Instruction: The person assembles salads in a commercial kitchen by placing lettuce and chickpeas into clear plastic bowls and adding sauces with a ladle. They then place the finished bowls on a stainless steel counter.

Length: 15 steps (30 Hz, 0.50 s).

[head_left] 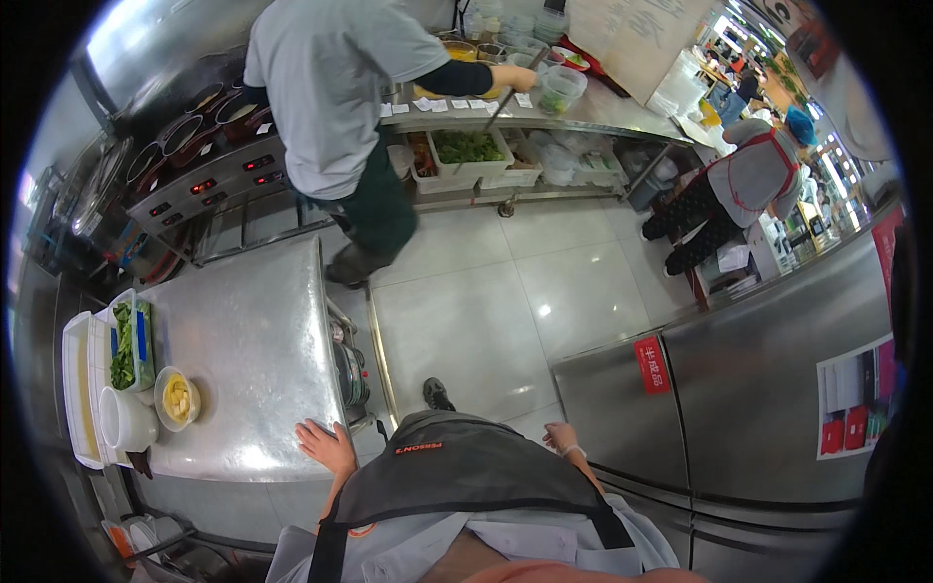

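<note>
Steel table (258, 340) in a working kitchen, tiled floor (486, 311) alongside.

My left hand (328, 447) rests flat on the table's near edge, fingers spread. At the table's far left side stand a white tray (76, 389), a clear tub of greens (131, 342), a white cup (124, 420) and a small bowl of yellow food (178, 398), the cup and bowl just beside each other. The rest of the steel top shines bare under the lights. On the floor, my shoe (437, 394) shows.

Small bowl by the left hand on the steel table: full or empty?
Partly filled: the bowl stands upright with pale yellow pieces inside, apart from the left hand.
</note>
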Each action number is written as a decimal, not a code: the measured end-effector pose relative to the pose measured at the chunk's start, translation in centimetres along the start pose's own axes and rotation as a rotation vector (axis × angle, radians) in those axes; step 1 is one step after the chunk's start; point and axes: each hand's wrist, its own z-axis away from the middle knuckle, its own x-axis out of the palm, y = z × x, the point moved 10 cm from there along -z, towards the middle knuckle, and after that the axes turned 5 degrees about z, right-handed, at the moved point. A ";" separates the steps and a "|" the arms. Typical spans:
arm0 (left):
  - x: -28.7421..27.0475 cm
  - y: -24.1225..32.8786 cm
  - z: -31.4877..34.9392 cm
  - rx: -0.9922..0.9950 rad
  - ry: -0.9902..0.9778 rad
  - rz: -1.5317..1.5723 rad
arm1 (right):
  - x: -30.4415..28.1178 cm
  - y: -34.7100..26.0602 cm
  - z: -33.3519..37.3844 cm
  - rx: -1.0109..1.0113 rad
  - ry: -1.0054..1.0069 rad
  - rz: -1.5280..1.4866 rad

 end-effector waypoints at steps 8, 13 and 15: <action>0.5 -0.1 0.1 0.001 -0.017 -0.022 | 0.6 2.7 2.9 0.075 -0.019 0.027; 0.8 -0.1 0.1 -0.016 -0.032 -0.032 | 0.3 3.5 3.1 0.103 0.012 -0.036; 0.7 0.0 0.1 -0.006 -0.014 -0.047 | 0.3 4.2 2.7 0.127 0.021 -0.101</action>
